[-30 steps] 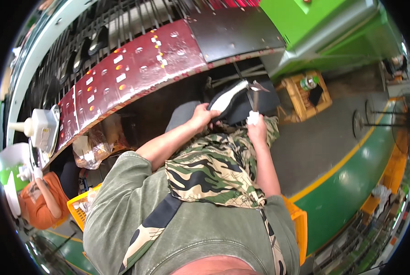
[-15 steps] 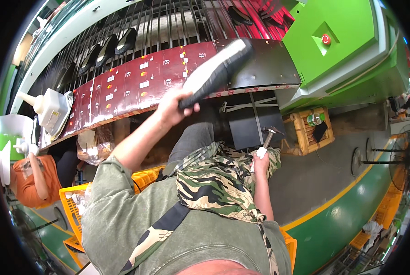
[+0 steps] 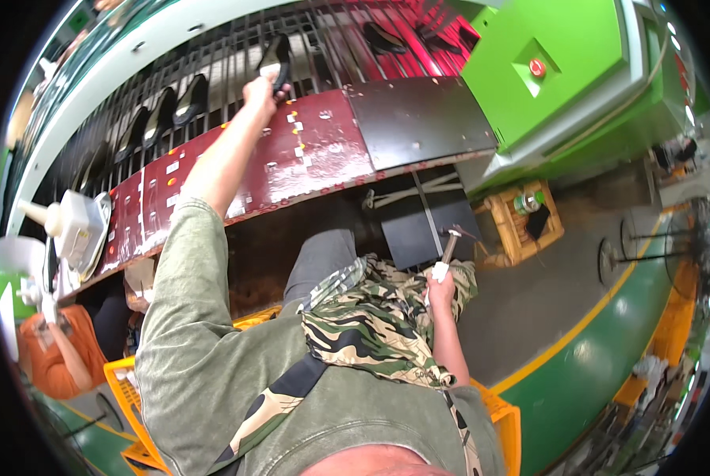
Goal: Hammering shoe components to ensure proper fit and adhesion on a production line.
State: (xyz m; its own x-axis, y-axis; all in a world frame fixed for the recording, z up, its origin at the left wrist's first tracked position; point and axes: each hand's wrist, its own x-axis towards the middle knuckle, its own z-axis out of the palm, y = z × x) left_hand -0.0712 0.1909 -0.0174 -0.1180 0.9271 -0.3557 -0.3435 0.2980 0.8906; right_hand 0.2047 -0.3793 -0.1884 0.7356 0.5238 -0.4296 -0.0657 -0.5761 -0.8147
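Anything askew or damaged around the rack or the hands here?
Nothing stands out. Left hand sets a black shoe on the slatted rack, in line with the others; right hand holds a hammer over the lap.

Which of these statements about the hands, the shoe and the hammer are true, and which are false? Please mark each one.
1. The left hand holds a black shoe up at the rack. True.
2. The right hand is empty. False: it grips a hammer by the handle.
3. The hammer rests on the dark red ledge. False: it is held low, over the camouflage apron on the lap.
4. More black shoes lie on the rack to the left of the held one. True.
5. The machine at the upper right is blue. False: it is green, with a red button.
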